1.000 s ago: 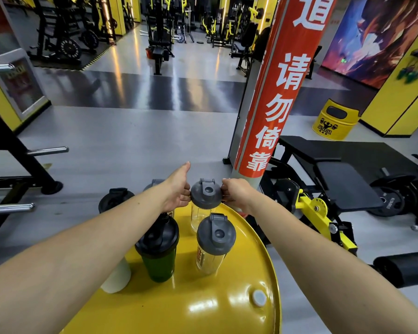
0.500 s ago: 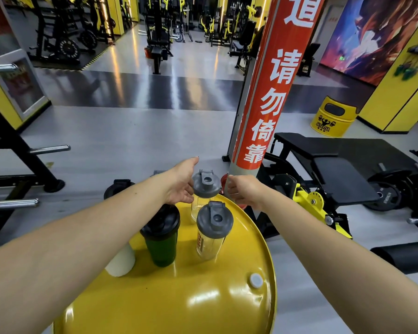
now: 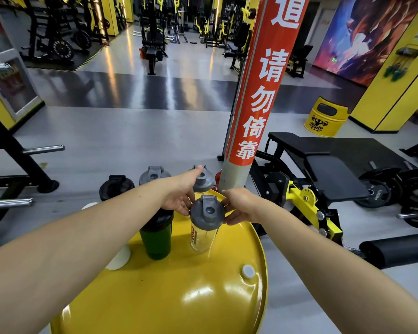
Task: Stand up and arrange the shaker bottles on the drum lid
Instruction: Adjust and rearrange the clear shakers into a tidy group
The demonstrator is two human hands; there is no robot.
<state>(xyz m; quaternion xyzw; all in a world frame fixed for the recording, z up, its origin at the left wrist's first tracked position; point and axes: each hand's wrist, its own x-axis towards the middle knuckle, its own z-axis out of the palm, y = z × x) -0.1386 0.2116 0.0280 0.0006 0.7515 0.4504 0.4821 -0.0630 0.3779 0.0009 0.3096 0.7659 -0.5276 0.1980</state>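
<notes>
Both hands met at one clear shaker bottle (image 3: pixel 205 227): left hand (image 3: pixel 180 196) curled against the grey cap's left side, right hand (image 3: pixel 239 208) pinching its right side. Bottle stood upright, long axis vertical, spout flap facing away, near the far middle of the yellow drum lid (image 3: pixel 179 297). Left to right: white bottle (image 3: pixel 118 259) mostly hidden by the forearm, green bottle (image 3: pixel 157 239) upright, two grey-capped bottles behind.

near lid (image 3: pixel 179 297) bare; bottles (image 3: pixel 155 237) crowd far.
</notes>
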